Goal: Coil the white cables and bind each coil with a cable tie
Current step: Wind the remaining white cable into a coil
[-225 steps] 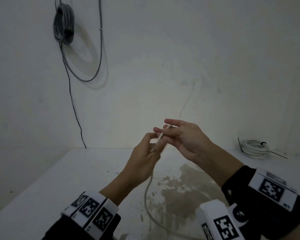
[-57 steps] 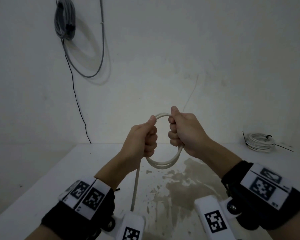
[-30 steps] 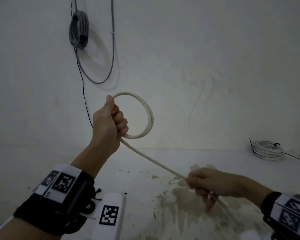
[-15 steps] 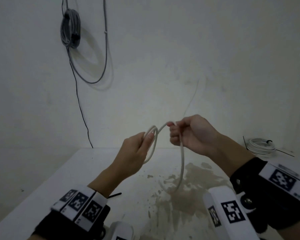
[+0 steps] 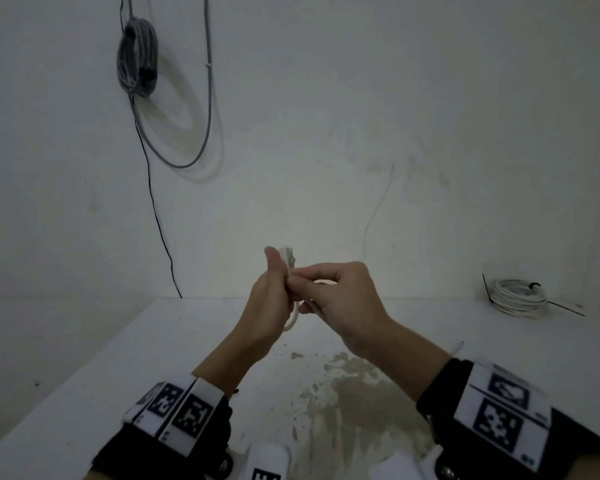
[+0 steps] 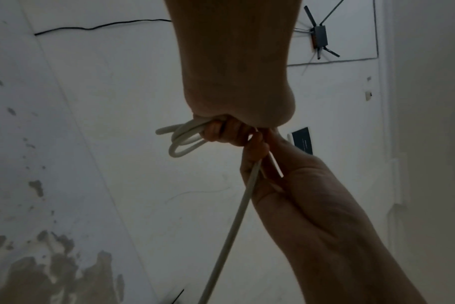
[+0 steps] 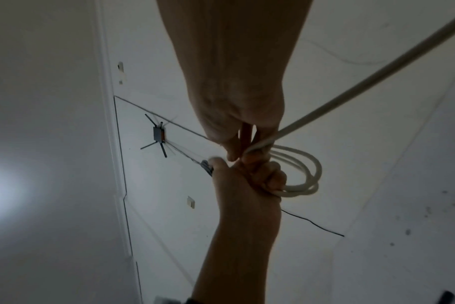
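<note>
I am part way through one coil. My left hand [image 5: 269, 299] is curled tight round a few small loops of the white cable [image 7: 299, 174], held up in the air above the surface [image 5: 101, 375]. My right hand [image 5: 340, 299] is just beside it, touching it, and pinches the loose part of the cable to lay on the next loop. A long tail still hangs down, so there is more to wind, and no tie is on this coil yet. One finished coil [image 5: 518, 297] sits far off at the back right of the surface, and it looks like it has a dark tie on it.

The head view hides most of the loops behind my fingers. The right wrist view shows the loops plainly. The left wrist view shows the long tail [image 6: 231, 226] running down and away.
</note>
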A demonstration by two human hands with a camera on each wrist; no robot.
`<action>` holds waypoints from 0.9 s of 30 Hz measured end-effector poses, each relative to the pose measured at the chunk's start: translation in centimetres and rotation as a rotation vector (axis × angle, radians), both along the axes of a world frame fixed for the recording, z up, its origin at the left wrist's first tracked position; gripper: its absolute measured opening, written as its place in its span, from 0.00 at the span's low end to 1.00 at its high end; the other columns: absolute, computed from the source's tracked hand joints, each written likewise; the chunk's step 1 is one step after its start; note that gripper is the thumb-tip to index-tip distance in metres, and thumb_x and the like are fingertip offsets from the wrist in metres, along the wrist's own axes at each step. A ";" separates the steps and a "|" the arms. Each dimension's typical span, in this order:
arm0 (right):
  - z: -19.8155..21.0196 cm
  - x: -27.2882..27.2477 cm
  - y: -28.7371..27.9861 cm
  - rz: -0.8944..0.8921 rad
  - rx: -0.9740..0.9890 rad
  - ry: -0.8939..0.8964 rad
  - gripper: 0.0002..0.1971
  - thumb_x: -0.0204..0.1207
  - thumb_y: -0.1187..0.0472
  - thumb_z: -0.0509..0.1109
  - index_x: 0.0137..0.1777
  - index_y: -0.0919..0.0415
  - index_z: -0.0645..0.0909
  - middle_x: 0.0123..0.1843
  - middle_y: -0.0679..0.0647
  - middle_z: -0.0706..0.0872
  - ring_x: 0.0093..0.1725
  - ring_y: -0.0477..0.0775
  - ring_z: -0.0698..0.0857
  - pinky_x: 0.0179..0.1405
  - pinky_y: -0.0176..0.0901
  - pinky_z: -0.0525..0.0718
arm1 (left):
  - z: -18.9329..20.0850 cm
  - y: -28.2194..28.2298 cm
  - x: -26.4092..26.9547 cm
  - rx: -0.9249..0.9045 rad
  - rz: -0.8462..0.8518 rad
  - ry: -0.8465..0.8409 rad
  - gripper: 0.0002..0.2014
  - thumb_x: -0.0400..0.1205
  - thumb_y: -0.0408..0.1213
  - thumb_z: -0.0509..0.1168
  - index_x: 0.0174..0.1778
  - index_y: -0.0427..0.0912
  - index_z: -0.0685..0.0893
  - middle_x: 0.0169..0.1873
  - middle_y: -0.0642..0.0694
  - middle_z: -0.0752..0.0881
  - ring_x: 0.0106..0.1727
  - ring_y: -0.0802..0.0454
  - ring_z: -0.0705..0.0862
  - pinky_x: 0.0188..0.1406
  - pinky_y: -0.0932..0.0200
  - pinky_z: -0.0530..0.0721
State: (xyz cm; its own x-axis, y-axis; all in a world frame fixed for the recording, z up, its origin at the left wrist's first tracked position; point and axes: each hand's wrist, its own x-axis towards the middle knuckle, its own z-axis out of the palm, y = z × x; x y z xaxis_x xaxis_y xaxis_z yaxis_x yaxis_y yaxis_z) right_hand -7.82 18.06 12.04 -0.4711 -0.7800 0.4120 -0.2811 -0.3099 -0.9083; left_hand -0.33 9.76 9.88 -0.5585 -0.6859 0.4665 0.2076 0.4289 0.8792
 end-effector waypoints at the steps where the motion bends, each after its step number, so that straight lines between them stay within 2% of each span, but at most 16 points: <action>1: -0.5 0.1 -0.2 -0.025 -0.020 0.024 0.06 0.72 0.67 0.75 0.48 0.66 0.89 0.36 0.59 0.91 0.30 0.47 0.88 0.33 0.33 0.84 | 0.1 -0.2 -0.1 0.015 0.003 -0.009 0.31 0.85 0.56 0.40 0.43 0.36 0.81 0.35 0.46 0.88 0.36 0.60 0.85 0.37 0.71 0.82; 2: -0.9 0.2 -0.2 -0.034 -0.035 0.049 0.06 0.72 0.66 0.75 0.47 0.65 0.90 0.35 0.57 0.91 0.29 0.47 0.88 0.33 0.34 0.84 | 0.1 -0.3 -0.1 0.015 0.018 -0.005 0.28 0.86 0.54 0.44 0.39 0.36 0.79 0.34 0.43 0.84 0.33 0.62 0.83 0.34 0.71 0.80; 4: -1.6 0.3 -0.1 -0.007 -0.060 0.093 0.06 0.72 0.66 0.75 0.48 0.64 0.89 0.34 0.55 0.90 0.29 0.48 0.88 0.33 0.34 0.85 | 0.3 -0.3 0.1 -0.011 0.066 0.012 0.21 0.87 0.47 0.49 0.31 0.43 0.73 0.27 0.48 0.76 0.24 0.65 0.76 0.25 0.73 0.75; 7: -2.9 0.0 0.4 0.098 -0.068 0.119 0.13 0.75 0.67 0.72 0.58 0.59 0.85 0.37 0.57 0.89 0.29 0.53 0.87 0.34 0.42 0.88 | 0.4 -0.9 0.5 -0.064 0.156 -0.008 0.20 0.88 0.46 0.48 0.35 0.40 0.71 0.28 0.48 0.74 0.28 0.57 0.73 0.27 0.66 0.73; 9: -4.4 -0.3 0.8 0.171 -0.005 0.138 0.17 0.77 0.69 0.69 0.65 0.58 0.81 0.39 0.58 0.90 0.30 0.55 0.87 0.35 0.46 0.89 | 0.7 -1.5 0.8 -0.008 0.169 0.040 0.19 0.88 0.46 0.46 0.39 0.38 0.72 0.29 0.48 0.76 0.28 0.55 0.72 0.25 0.66 0.72; 11: -6.2 -0.7 1.2 0.228 0.102 0.199 0.13 0.81 0.68 0.64 0.61 0.56 0.82 0.42 0.58 0.91 0.31 0.53 0.87 0.36 0.46 0.88 | 1.4 -2.2 1.2 0.097 0.151 0.141 0.19 0.89 0.44 0.46 0.38 0.39 0.73 0.30 0.48 0.77 0.29 0.55 0.72 0.27 0.65 0.72; 14: -8.1 -2.0 1.7 0.326 0.313 0.294 0.12 0.84 0.63 0.60 0.49 0.48 0.83 0.36 0.51 0.87 0.34 0.49 0.87 0.38 0.40 0.84 | 2.1 -2.9 1.8 0.317 -0.033 0.337 0.17 0.89 0.39 0.47 0.34 0.42 0.69 0.23 0.51 0.76 0.26 0.56 0.71 0.27 0.63 0.72; 17: -8.3 -4.1 1.7 0.291 0.399 0.392 0.12 0.84 0.61 0.59 0.44 0.52 0.82 0.30 0.48 0.81 0.28 0.47 0.83 0.32 0.37 0.80 | 2.0 -2.8 2.3 0.540 -0.278 0.450 0.17 0.88 0.41 0.48 0.32 0.44 0.67 0.19 0.53 0.68 0.19 0.58 0.67 0.23 0.65 0.71; 19: -7.8 -5.3 1.6 0.239 0.426 0.473 0.12 0.84 0.58 0.61 0.40 0.54 0.82 0.26 0.48 0.79 0.25 0.46 0.79 0.33 0.39 0.81 | 1.8 -2.7 2.6 0.633 -0.408 0.489 0.17 0.86 0.42 0.49 0.31 0.45 0.67 0.18 0.54 0.64 0.15 0.60 0.61 0.16 0.67 0.66; 20: -7.4 -5.8 1.5 0.201 0.451 0.517 0.14 0.83 0.54 0.62 0.37 0.55 0.82 0.24 0.48 0.79 0.23 0.45 0.78 0.33 0.40 0.81 | 1.8 -2.7 2.9 0.650 -0.456 0.487 0.16 0.85 0.41 0.51 0.29 0.45 0.69 0.16 0.55 0.63 0.14 0.60 0.57 0.13 0.68 0.62; 22: -6.4 -7.1 1.6 0.082 0.502 0.615 0.21 0.77 0.42 0.65 0.30 0.58 0.79 0.22 0.50 0.77 0.20 0.45 0.74 0.28 0.38 0.77 | 1.8 -2.9 3.5 0.640 -0.532 0.448 0.16 0.79 0.42 0.54 0.25 0.45 0.71 0.15 0.55 0.59 0.16 0.59 0.50 0.11 0.68 0.56; 24: -5.1 -8.7 2.0 -0.020 0.518 0.701 0.29 0.66 0.31 0.65 0.26 0.59 0.75 0.21 0.50 0.70 0.19 0.45 0.67 0.23 0.35 0.68 | 1.6 -3.1 4.1 0.612 -0.601 0.397 0.14 0.74 0.42 0.60 0.22 0.46 0.71 0.17 0.55 0.55 0.16 0.58 0.50 0.11 0.67 0.55; 27: -3.5 -10.0 2.2 -0.015 0.521 0.775 0.32 0.58 0.26 0.62 0.23 0.60 0.69 0.20 0.50 0.64 0.21 0.48 0.62 0.25 0.40 0.64 | 1.2 -3.4 4.4 0.583 -0.733 0.349 0.13 0.66 0.41 0.70 0.23 0.45 0.72 0.17 0.55 0.56 0.15 0.58 0.52 0.11 0.67 0.57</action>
State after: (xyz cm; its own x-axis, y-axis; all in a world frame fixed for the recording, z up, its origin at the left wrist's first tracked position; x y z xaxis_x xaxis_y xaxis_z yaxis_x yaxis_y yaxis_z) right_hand -17.81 20.31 8.52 -0.2227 -0.9508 0.2154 -0.8674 0.0924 -0.4889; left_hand 4.08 6.39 11.05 -0.8313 -0.4008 0.3851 0.5347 -0.3876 0.7509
